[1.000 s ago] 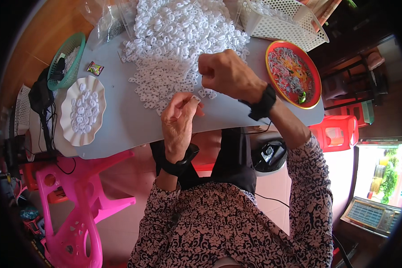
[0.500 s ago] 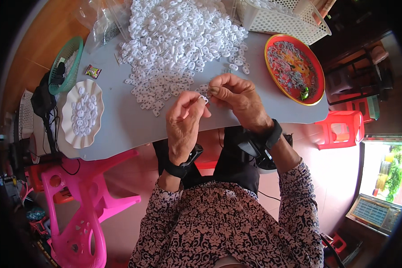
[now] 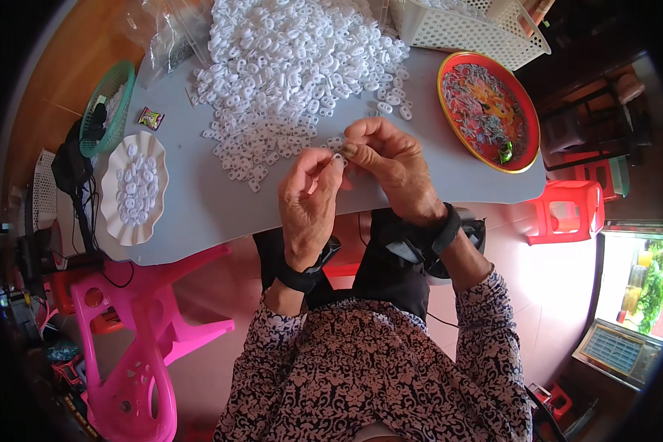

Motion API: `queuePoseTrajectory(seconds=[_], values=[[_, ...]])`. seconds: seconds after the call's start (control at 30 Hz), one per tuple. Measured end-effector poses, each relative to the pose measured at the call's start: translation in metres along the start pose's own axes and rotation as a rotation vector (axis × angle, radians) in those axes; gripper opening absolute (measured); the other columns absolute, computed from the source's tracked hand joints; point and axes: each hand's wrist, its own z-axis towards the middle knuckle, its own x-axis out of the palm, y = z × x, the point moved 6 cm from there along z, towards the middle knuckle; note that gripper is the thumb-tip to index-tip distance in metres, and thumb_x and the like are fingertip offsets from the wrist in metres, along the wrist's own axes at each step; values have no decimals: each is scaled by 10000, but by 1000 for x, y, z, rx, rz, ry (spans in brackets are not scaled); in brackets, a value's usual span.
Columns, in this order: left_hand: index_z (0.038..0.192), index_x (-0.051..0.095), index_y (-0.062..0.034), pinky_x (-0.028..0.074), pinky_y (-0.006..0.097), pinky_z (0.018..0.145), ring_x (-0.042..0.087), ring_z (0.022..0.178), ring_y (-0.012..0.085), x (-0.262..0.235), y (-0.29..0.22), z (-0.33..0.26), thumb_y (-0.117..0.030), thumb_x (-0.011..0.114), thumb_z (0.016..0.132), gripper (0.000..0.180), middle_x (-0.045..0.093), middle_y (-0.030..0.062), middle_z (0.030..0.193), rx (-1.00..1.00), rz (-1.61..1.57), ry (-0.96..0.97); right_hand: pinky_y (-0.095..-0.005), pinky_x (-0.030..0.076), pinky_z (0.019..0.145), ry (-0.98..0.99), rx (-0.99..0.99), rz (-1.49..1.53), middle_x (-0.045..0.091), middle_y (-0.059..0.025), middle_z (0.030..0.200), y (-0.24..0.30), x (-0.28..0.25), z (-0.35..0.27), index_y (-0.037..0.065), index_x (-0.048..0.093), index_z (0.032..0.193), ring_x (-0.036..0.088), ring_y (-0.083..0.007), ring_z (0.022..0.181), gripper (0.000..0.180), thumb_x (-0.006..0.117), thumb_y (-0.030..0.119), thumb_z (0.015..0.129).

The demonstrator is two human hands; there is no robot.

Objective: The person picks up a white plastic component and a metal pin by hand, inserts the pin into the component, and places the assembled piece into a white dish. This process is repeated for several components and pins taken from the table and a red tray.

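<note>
Between the thumb and fingers of my left hand (image 3: 309, 202) is a small white oval plastic piece with holes (image 3: 338, 158). My right hand (image 3: 394, 169) has thumb and forefinger pinched right at that piece; whatever lies in the pinch is too small to make out. Both hands are above the table's near edge. Beyond them a big heap of white oval plastic pieces (image 3: 287, 62) covers the middle of the table, with a thinner spread of smaller-looking white pieces (image 3: 261, 144) at its near side. A red round tray (image 3: 524, 136) with many small grey slivers stands to the right.
On the grey table (image 3: 199, 214), a white wavy-edged dish (image 3: 114, 210) at left holds several white pieces. Nearby are a wrapped sweet (image 3: 151, 118), a green basket (image 3: 129, 79) and a clear bag (image 3: 173, 37). A white basket (image 3: 468, 33) stands far right. Pink chair (image 3: 147, 339), red stool (image 3: 567, 210) flank me.
My hands have drawn slightly closer together, with the left shifting a little right. The white piece has turned between the fingertips. The view has shifted slightly.
</note>
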Motion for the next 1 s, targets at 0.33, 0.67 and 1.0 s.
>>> queuePoseTrajectory(seconds=[0.33, 0.67, 1.0], values=[[881, 555, -3, 412, 211, 631, 529, 673, 74, 2, -3, 2, -81, 550, 890, 79, 546, -4, 750, -11, -18, 27, -221, 470, 726, -23, -14, 78, 610, -3, 876, -3, -8, 0, 44, 527, 1027, 578, -82, 811, 186, 617, 51, 864], [872, 540, -2, 414, 214, 617, 516, 666, 73, 4, 8, 3, -45, 542, 882, 44, 531, -3, 741, 23, -43, 38, -224, 479, 715, 2, -48, 9, 608, -22, 872, -5, -7, 0, 29, 508, 1039, 576, -87, 796, 223, 631, 59, 857], [896, 546, 8, 427, 204, 633, 541, 682, 69, 5, 5, 2, -75, 554, 901, 83, 561, 8, 763, 21, -106, 143, -218, 455, 638, 83, 1, -153, 606, -6, 788, 5, -2, -3, -14, 596, 909, 542, -64, 708, 142, 592, 127, 898]])
